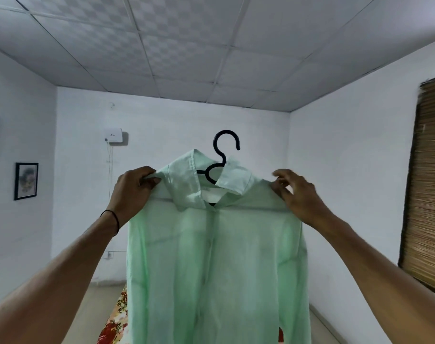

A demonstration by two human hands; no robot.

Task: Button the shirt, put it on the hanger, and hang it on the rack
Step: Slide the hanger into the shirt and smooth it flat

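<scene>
A pale green shirt hangs in front of me on a black hanger, held up in the air. Only the hanger's hook and part of its neck show above the collar. The front placket looks closed down the middle. My left hand grips the shirt's left shoulder, fingers curled round the cloth and the hanger end under it. At the right shoulder, my right hand pinches the cloth low down while its upper fingers are lifted and spread. No rack is in view.
A flower-patterned bed cover lies below behind the shirt. White walls carry two framed pictures on the left, a small white box ahead, and a bamboo blind on the right.
</scene>
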